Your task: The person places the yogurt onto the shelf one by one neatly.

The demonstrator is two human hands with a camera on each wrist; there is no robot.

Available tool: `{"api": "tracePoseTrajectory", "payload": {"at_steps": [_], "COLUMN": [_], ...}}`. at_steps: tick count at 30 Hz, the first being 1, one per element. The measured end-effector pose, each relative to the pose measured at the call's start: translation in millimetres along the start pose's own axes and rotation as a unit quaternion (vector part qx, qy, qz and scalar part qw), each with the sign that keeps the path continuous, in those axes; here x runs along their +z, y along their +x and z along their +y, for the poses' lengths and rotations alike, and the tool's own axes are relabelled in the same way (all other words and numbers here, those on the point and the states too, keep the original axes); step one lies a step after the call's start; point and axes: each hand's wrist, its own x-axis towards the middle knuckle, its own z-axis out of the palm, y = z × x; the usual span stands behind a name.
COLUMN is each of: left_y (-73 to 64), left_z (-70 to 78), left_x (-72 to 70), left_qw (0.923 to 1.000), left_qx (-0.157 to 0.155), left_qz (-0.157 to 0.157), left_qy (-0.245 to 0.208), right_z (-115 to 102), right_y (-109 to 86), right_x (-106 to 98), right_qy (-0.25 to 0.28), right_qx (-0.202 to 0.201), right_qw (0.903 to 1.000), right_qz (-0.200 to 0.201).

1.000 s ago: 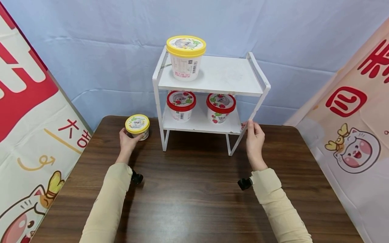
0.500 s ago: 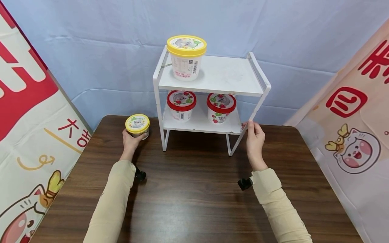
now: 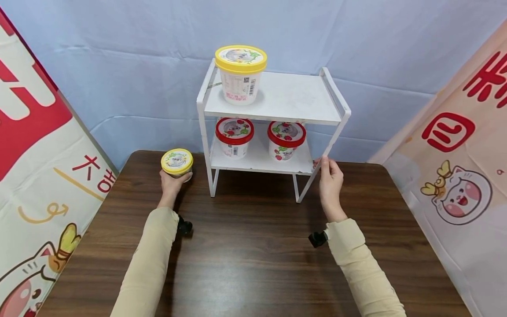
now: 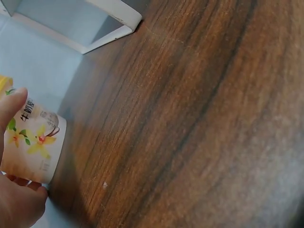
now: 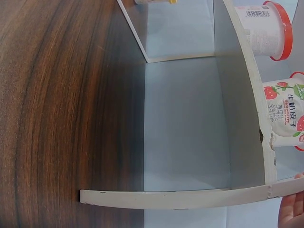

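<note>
In the head view, a small yellow-lidded tub stands upright at the table's back left. My left hand holds it low from the front; the left wrist view shows thumb and fingers on opposite sides of its flower-printed wall. My right hand grips the front right leg of a white two-tier rack, near the lower shelf. Most of that hand is out of the right wrist view. A larger yellow-lidded tub stands on the upper shelf's left side. Two red-lidded tubs, left and right, stand on the lower shelf.
The rack stands on a dark wooden table, near its back edge. Behind hangs a pale blue cloth. Printed banners flank the table at left and right.
My left hand has shifted slightly right, further round the front of the small tub. The right hand keeps its hold on the rack leg. The head view has turned very slightly.
</note>
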Motion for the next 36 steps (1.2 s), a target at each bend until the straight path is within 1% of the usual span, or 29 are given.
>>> {"api": "tracePoseTrajectory", "payload": {"at_steps": [7, 12, 19, 28, 31, 33, 36], "left_y": [-0.5, -0.2, 0.8, 1.1, 1.6, 1.3, 1.0], "left_z": [0.5, 0.1, 2.0, 1.5, 1.3, 2.0, 3.3], "left_x": [-1.4, -1.5, 0.0, 2.0, 1.8, 1.0, -0.9], "left_qw": [0.9998, 0.9996, 0.9996, 0.9988, 0.9984, 0.9984, 0.9981], "left_qx": [0.005, 0.012, 0.013, 0.027, 0.027, 0.024, 0.025], "left_qz": [0.009, 0.021, 0.018, 0.039, 0.045, 0.046, 0.049], "left_qy": [-0.017, -0.014, -0.016, -0.011, -0.020, -0.023, -0.029], "right_z": [-1, -1, -1, 0, 0, -3, -14], "right_y": [0.5, 0.5, 0.0, -1.6, -0.9, -1.2, -3.9], "right_x": [1, 1, 1, 0, 1, 0, 0], "right_qy": [0.008, 0.006, 0.003, 0.005, 0.009, 0.011, 0.011], "right_qx": [-0.001, 0.000, 0.001, -0.001, -0.001, 0.002, 0.006], "right_qw": [1.0000, 1.0000, 1.0000, 1.0000, 1.0000, 0.9999, 0.9999], "right_qz": [0.000, 0.001, 0.003, 0.000, -0.002, -0.005, -0.011]}}
